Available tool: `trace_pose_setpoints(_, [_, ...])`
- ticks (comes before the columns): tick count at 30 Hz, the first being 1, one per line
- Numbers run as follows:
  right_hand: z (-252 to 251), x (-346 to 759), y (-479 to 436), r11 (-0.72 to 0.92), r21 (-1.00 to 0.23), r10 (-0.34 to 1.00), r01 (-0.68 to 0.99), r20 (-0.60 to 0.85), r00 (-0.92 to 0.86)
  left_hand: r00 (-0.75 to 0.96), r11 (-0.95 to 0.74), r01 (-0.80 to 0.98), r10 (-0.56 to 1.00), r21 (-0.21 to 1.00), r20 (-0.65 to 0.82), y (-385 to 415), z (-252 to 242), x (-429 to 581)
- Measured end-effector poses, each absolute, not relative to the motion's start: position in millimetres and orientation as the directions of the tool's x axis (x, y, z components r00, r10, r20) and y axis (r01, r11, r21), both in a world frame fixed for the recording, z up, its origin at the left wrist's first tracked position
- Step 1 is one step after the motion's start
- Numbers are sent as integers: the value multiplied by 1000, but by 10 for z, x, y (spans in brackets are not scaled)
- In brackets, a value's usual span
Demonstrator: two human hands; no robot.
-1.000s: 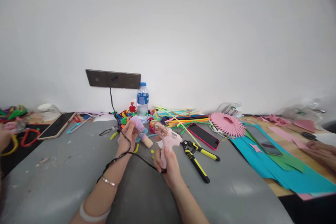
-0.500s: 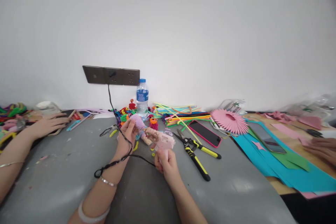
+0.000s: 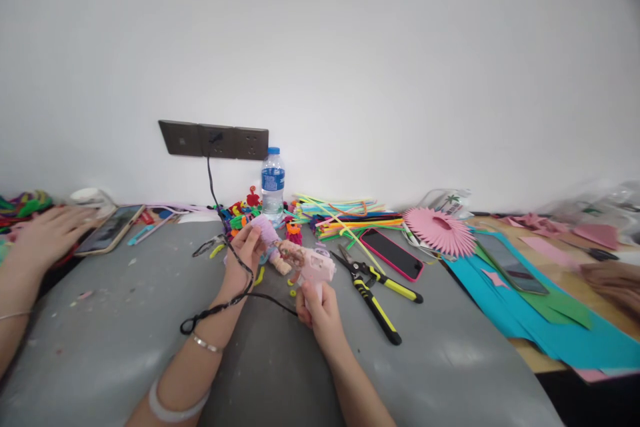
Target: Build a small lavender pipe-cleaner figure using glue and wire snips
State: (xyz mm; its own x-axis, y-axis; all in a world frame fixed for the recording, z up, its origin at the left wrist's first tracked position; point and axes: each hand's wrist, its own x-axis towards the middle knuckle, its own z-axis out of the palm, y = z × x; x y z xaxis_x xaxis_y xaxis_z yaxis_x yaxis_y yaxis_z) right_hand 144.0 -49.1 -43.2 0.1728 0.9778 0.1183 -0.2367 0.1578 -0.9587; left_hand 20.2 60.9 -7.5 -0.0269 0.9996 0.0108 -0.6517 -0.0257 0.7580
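My left hand [image 3: 246, 257] pinches a fuzzy lilac piece [image 3: 267, 232] above the grey table mat [image 3: 280, 367]. My right hand [image 3: 317, 307] is wrapped round the handle of a pink glue gun [image 3: 318, 268], whose front end points left at the lilac piece. Whether the two touch cannot be made out. A black cord [image 3: 273, 298] runs from the gun across my left wrist and up to the wall socket [image 3: 214, 140]. Just beyond my hands lie small colourful fuzzy figures [image 3: 293, 233].
Pliers [image 3: 373, 283] with yellow-black handles and a pink-edged phone [image 3: 393, 253] lie right of the gun. A water bottle [image 3: 273, 180] stands by the wall, beside pipe cleaners [image 3: 345, 217]. Other people's hands are at far left [image 3: 50, 233] and far right [image 3: 613, 280].
The other person's hand at the left has moved further left, uncovering a phone. My hands hold nearly the same pose; the view has shifted slightly.
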Motion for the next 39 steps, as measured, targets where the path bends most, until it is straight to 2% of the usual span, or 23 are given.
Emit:
trace_pose_setpoints(25, [-321, 1451, -500, 129, -973, 971, -192, 85, 222, -42, -50, -633, 999, 773, 30, 621, -92, 200])
trace_pose_setpoints(31, [-280, 1426, -495, 115, -985, 953, -129, 72, 293, -83, -127, -592, 992, 796, 97, 583, -48, 196])
trace_pose_setpoints(34, [-292, 1427, -473, 123, -977, 942, -173, 60, 330, -94, -143, -589, 990, 795, 109, 585, -55, 181])
trace_pose_setpoints(39, [-208, 1391, -500, 175, -953, 956, -247, 105, 273, -87, -127, -601, 992, 789, 94, 634, -96, 181])
